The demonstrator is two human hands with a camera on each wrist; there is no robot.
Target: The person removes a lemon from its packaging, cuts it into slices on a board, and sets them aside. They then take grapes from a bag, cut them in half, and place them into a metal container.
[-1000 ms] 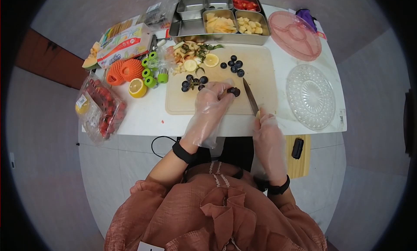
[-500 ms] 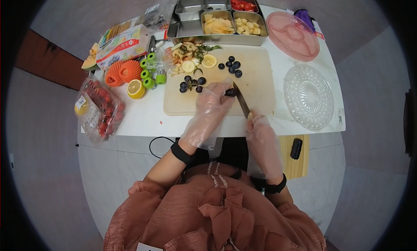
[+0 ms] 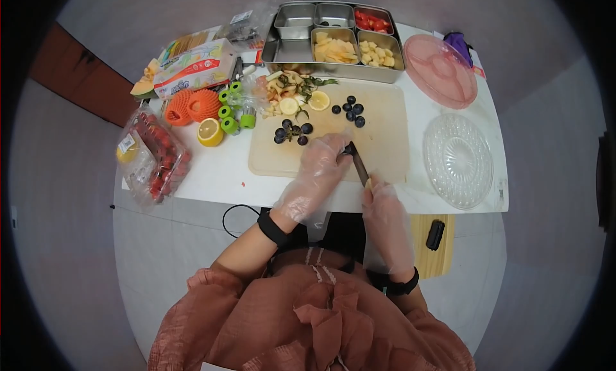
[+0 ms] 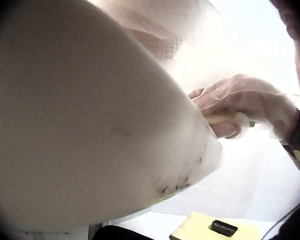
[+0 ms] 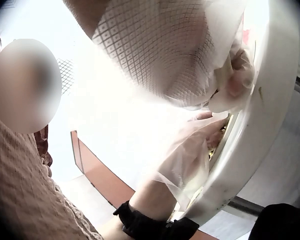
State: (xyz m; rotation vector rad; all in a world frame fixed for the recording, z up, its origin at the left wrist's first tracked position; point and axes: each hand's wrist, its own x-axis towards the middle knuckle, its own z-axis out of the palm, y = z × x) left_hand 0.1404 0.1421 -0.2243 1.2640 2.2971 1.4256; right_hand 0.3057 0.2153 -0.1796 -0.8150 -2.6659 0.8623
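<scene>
The gloved left hand (image 3: pixel 319 160) pinches a dark round grape (image 3: pixel 347 150) on the pale wooden cutting board (image 3: pixel 385 140). The gloved right hand (image 3: pixel 384 201) grips a dark-bladed knife (image 3: pixel 358 165) whose blade meets that grape. Beyond the hands, loose whole grapes (image 3: pixel 351 109) and a small bunch (image 3: pixel 292 132) look uncut, so most cutting seems left.

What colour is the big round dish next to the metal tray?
The divided round dish is see-through pink. The head view shows it best.

Head view looks steeply down over the surface (image 3: pixel 212 172), cutting board (image 3: pixel 385 134) centred. Both wrist views look up from below its edge, very close; left one shares the right hand (image 4: pixel 240 107).
</scene>
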